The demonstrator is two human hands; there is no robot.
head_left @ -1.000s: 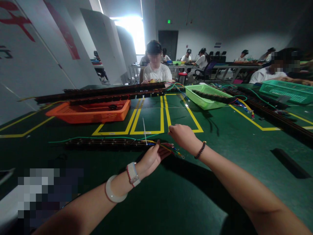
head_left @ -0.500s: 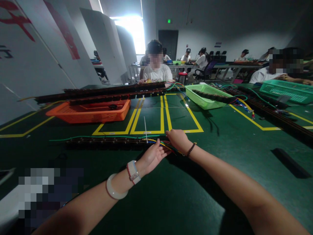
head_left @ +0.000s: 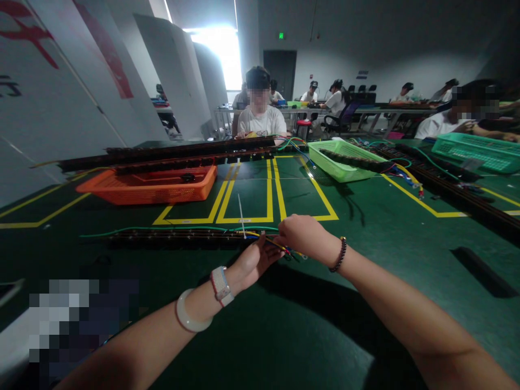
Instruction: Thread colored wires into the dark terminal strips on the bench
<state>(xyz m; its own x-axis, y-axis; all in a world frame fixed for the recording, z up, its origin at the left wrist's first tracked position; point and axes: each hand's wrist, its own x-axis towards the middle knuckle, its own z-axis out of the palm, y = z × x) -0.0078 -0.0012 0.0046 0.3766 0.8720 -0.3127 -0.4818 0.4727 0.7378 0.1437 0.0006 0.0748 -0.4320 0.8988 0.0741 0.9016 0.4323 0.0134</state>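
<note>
A long, dark segmented cable chain [head_left: 174, 238] lies across the table in front of me, with a green wire [head_left: 134, 232] running along its far side. Yellow, blue and other wires [head_left: 273, 242] come out of its right end. My left hand [head_left: 251, 262] supports this bundle from below, palm up, its thumb over the wires. Close on the right, my right hand [head_left: 306, 238] pinches wires at the bundle's far side; its fingertips are partly hidden. Loose wire ends with small terminals [head_left: 296, 254] poke out beneath it. A white cable tie [head_left: 241, 216] stands up at the chain's right end.
An orange basket [head_left: 150, 187] sits back left under more dark chains [head_left: 170, 151]. Light green [head_left: 345, 162] and teal baskets [head_left: 475, 154] stand at the back right. A black bar [head_left: 483, 271] lies right. Yellow tape [head_left: 270, 189] marks the green table. A co-worker [head_left: 260, 116] sits opposite.
My right hand has shifted slightly right and turned at the wrist, uncovering more of the wire ends. My left hand stays nearly still.
</note>
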